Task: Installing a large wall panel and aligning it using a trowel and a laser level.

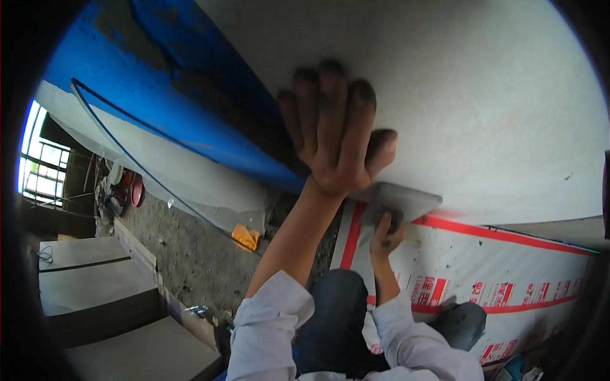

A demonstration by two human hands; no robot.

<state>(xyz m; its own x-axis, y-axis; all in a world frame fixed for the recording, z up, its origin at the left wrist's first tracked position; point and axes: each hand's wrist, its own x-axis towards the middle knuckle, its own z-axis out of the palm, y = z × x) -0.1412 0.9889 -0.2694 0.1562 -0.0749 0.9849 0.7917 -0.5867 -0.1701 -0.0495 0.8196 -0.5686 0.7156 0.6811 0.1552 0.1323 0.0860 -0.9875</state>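
Observation:
My left hand presses on a large white slab, its dirty fingers somewhat apart. A blue surface with patches of mortar runs beside the slab's left edge. Below, my right hand grips the handle of a grey flat trowel, whose blade lies at the slab's lower edge, just below my left hand. Red-and-white printed protective sheeting spreads under the slab, around my knees.
Stacked grey tiles stand at the left, along a wooden board. A translucent sheet, a thin black strip, an orange cloth and a red basin are on the left side, near a barred window.

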